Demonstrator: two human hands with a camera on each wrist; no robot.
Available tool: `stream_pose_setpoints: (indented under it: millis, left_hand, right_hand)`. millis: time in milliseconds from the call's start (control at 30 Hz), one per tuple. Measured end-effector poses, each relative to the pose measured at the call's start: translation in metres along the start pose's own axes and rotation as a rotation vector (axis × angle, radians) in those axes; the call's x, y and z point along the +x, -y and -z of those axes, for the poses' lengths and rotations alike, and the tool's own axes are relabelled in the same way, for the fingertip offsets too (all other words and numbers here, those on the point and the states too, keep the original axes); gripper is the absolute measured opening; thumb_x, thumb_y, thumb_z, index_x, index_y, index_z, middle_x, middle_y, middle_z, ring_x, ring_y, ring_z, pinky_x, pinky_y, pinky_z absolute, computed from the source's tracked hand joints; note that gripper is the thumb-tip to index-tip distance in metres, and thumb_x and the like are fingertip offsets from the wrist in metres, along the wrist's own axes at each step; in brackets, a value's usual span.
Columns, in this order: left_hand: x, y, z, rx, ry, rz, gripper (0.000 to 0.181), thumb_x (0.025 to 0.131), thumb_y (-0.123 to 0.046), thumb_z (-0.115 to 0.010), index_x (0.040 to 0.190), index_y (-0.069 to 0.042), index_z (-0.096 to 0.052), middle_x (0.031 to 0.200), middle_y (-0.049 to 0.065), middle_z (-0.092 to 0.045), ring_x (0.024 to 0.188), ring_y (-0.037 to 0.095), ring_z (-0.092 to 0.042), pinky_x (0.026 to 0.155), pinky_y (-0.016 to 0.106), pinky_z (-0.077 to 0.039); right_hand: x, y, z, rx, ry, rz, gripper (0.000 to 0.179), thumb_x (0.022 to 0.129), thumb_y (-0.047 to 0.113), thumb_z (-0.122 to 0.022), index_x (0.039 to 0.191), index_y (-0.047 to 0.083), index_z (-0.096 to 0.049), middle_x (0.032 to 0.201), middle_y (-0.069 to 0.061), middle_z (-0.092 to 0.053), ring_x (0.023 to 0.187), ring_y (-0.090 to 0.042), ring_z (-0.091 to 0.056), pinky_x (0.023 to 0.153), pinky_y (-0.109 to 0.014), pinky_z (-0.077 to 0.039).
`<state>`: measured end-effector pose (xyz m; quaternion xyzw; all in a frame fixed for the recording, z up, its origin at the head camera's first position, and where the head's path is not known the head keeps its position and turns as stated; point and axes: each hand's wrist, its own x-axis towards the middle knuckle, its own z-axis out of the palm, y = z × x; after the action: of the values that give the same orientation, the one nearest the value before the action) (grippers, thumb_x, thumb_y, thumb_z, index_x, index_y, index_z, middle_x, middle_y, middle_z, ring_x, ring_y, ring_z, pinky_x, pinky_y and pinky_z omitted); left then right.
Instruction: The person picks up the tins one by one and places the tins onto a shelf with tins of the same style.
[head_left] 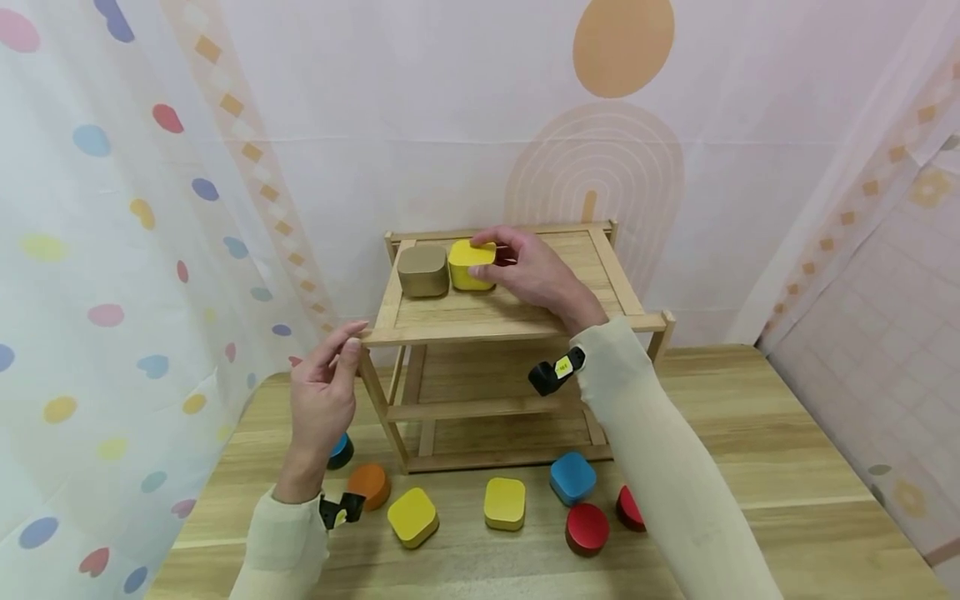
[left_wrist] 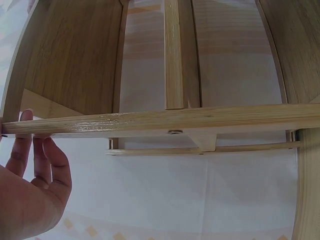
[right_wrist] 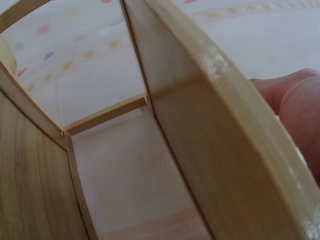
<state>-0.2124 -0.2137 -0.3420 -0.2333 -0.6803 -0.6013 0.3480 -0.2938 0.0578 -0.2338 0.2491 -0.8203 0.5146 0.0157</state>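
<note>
Right hand [head_left: 534, 273] pinches a yellow block [head_left: 461, 268] between thumb and fingers on the top board [head_left: 573, 258] of a wooden shelf [head_left: 480, 407]. That block stands just beside a gold block [head_left: 423, 272], which is on its left. Left hand [head_left: 324, 390] grips the front left corner of the shelf, its thumb and curled fingers about the wood. From the left wrist, fingertips show against a rail; from the right wrist, only part of the hand appears past a board's edge, the block out of sight.

On the desk [head_left: 750, 433], in front of the shelf, lie two more yellow pieces [head_left: 505, 502], a blue piece [head_left: 573, 477] and two red pieces [head_left: 587, 528], one partly behind the right sleeve [head_left: 660, 450]. An orange piece [head_left: 368, 485] and a blue-topped dark piece [head_left: 341, 452] lie near the left forearm. Behind hangs a patterned curtain [head_left: 420, 108].
</note>
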Motion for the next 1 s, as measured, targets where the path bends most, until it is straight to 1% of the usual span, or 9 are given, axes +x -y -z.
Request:
stream_pose_setpoints:
  millis: [167,267,333,400,500,633,767,933,1000]
  left_hand:
    - [-0.0004,0.0005,0.0011,-0.007,-0.004,0.004,0.025,0.099,0.005,-0.051,0.120,0.010,-0.064,0.087,-0.005,-0.062,0.043,0.007,-0.028,0.041,0.023,-0.023]
    - [-0.0007,0.0007,0.0020,-0.010,-0.011,0.014,0.025,0.099,0.005,-0.051,0.120,0.011,-0.064,0.092,-0.004,-0.065,0.043,0.007,-0.027,0.040,0.024,-0.021]
    - [-0.0008,0.0004,0.0023,-0.005,-0.013,0.021,0.025,0.100,0.005,-0.051,0.120,0.011,-0.063,0.088,-0.004,-0.063,0.043,0.007,-0.027,0.040,0.024,-0.022]
    - [-0.0009,0.0005,0.0027,0.004,-0.015,0.026,0.025,0.100,0.004,-0.051,0.120,0.012,-0.063,0.089,-0.003,-0.063,0.043,0.008,-0.027,0.041,0.024,-0.022]
    - [-0.0016,0.0011,0.0032,0.014,-0.020,0.030,0.025,0.100,0.002,-0.051,0.120,0.011,-0.063,0.080,-0.003,-0.057,0.043,0.007,-0.027,0.041,0.024,-0.024]
    - [-0.0026,0.0018,0.0033,0.019,-0.026,0.028,0.025,0.100,0.002,-0.052,0.120,0.011,-0.064,0.072,-0.003,-0.049,0.043,0.007,-0.028,0.040,0.024,-0.023]
    - [-0.0029,0.0031,0.0034,0.011,-0.023,0.020,0.025,0.100,0.002,-0.052,0.121,0.011,-0.063,0.072,-0.002,-0.049,0.044,0.006,-0.028,0.041,0.024,-0.022]
    - [-0.0020,0.0044,0.0039,-0.011,-0.020,0.010,0.025,0.100,0.002,-0.052,0.121,0.012,-0.063,0.069,-0.004,-0.045,0.044,0.006,-0.028,0.040,0.024,-0.022]
    - [-0.0015,0.0049,0.0040,-0.019,-0.019,0.004,0.025,0.100,0.003,-0.052,0.121,0.012,-0.063,0.072,-0.003,-0.049,0.044,0.006,-0.028,0.040,0.024,-0.022]
  right_hand:
    - [-0.0004,0.0007,-0.0025,0.005,0.008,0.005,0.039,0.094,0.015,-0.069,0.130,0.007,-0.059,0.135,-0.007,-0.055,0.113,-0.023,-0.056,0.093,-0.032,-0.047]
    - [-0.0004,0.0001,-0.0042,0.020,0.016,0.000,0.038,0.094,0.016,-0.069,0.130,0.008,-0.059,0.140,-0.007,-0.052,0.119,-0.024,-0.055,0.096,-0.033,-0.048]
    - [-0.0005,-0.0007,-0.0050,0.017,0.016,-0.001,0.037,0.095,0.017,-0.068,0.130,0.009,-0.059,0.141,-0.006,-0.051,0.121,-0.024,-0.055,0.097,-0.034,-0.048]
    - [-0.0003,-0.0016,-0.0056,0.012,0.014,-0.002,0.037,0.095,0.018,-0.068,0.130,0.010,-0.059,0.141,-0.005,-0.051,0.120,-0.024,-0.054,0.097,-0.035,-0.047]
    - [-0.0004,-0.0026,-0.0065,0.000,0.016,-0.002,0.037,0.095,0.020,-0.068,0.130,0.013,-0.059,0.140,-0.004,-0.051,0.119,-0.022,-0.055,0.096,-0.034,-0.047]
    - [-0.0003,-0.0032,-0.0071,-0.010,0.022,0.005,0.037,0.095,0.021,-0.068,0.130,0.014,-0.060,0.140,-0.002,-0.052,0.117,-0.021,-0.055,0.096,-0.034,-0.047]
    - [-0.0006,-0.0031,-0.0066,-0.018,0.023,0.010,0.037,0.095,0.021,-0.068,0.130,0.014,-0.060,0.139,-0.003,-0.053,0.117,-0.022,-0.055,0.097,-0.034,-0.046]
    - [-0.0003,-0.0032,-0.0062,-0.022,0.025,0.006,0.038,0.095,0.023,-0.068,0.131,0.015,-0.059,0.140,-0.002,-0.052,0.120,-0.021,-0.054,0.099,-0.035,-0.046]
    - [-0.0002,-0.0032,-0.0063,-0.019,0.024,0.004,0.038,0.095,0.023,-0.068,0.131,0.016,-0.059,0.140,-0.002,-0.052,0.120,-0.021,-0.054,0.100,-0.035,-0.046]
